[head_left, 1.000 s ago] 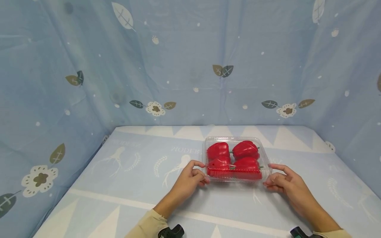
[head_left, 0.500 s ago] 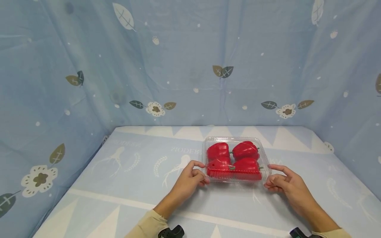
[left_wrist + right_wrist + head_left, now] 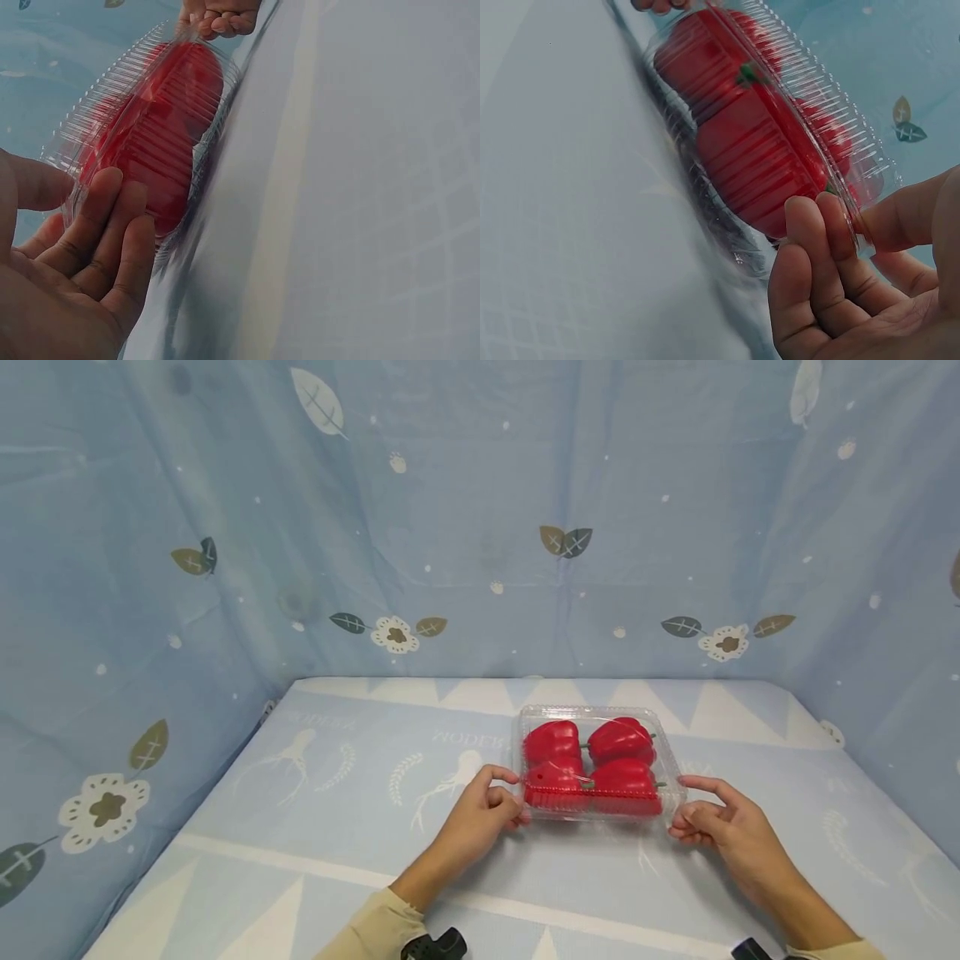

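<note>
Clear plastic clamshell box (image 3: 597,762) of red peppers (image 3: 592,758) lies on the bench (image 3: 337,827) with its long axis left to right, between the left hand (image 3: 480,814) and right hand (image 3: 723,831), whose curled fingers (image 3: 832,247) pinch its near corners.

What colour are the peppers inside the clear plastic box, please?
The peppers are bright red with green stems, seen best in the head view.
</note>
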Demonstrator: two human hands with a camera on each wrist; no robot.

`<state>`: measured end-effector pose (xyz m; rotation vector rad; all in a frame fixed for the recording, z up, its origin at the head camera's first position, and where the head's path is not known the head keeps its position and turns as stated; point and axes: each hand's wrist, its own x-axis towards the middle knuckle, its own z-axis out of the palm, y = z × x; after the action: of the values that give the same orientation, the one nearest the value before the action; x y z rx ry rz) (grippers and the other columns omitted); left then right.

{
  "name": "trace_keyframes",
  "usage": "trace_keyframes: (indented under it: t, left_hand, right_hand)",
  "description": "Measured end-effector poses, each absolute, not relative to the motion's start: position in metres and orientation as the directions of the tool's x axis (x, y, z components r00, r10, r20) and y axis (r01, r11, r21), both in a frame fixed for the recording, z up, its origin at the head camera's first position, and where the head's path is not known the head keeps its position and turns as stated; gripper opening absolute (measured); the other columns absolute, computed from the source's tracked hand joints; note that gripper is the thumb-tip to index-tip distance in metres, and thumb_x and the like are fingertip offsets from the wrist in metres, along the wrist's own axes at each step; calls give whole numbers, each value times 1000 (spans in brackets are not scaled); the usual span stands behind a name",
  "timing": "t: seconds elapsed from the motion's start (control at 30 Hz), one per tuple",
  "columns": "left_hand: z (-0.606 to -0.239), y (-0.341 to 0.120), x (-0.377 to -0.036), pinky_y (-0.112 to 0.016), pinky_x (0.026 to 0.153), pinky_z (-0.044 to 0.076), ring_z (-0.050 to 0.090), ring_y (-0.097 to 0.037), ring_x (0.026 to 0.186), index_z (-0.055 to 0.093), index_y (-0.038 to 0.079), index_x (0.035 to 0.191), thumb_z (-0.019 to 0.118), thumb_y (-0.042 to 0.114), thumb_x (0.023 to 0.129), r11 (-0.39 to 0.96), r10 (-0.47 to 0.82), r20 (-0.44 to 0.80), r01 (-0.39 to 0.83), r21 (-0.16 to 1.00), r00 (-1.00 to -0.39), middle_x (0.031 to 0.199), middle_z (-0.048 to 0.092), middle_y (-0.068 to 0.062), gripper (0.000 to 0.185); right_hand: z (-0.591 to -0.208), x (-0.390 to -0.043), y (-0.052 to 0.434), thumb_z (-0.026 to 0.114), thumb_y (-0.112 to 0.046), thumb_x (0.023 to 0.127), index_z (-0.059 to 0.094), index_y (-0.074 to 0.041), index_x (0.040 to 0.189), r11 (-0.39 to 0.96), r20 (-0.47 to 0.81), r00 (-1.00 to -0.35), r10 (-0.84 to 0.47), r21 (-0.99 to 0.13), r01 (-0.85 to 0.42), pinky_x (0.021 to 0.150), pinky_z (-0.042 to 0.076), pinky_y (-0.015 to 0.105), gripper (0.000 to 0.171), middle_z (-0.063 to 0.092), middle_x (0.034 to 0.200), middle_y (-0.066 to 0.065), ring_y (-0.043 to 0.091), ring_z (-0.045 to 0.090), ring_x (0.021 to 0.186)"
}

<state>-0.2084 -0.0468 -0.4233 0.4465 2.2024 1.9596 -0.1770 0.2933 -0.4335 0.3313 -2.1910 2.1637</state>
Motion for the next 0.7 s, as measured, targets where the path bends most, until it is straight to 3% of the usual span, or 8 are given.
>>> trace_keyframes:
  t: [0.3, 0.7]
  left_hand:
    - [-426, -46, -209, -34, 74, 53, 67, -25, 84, 46, 3, 119, 54, 8, 94, 105, 323, 84, 124, 987, -943, 85, 68, -15, 27]
    - [-407, -44, -197, -44, 74, 53, 66, -31, 80, 44, -4, 116, 51, -2, 92, 78, 307, 88, 117, 990, -948, 81, 65, -21, 25]
  right_hand:
    - [-436, -176, 296, 54, 0, 95, 46, -9, 125, -75, 166, -976, -141, -985, -157, 70, 57, 33, 32, 70, 90, 13, 24, 70, 78]
    - [-433, -177, 293, 55, -10, 96, 43, -7, 127, -19, 86, -992, -97, -996, -84, 73, 57, 35, 34, 68, 91, 17, 24, 69, 82]
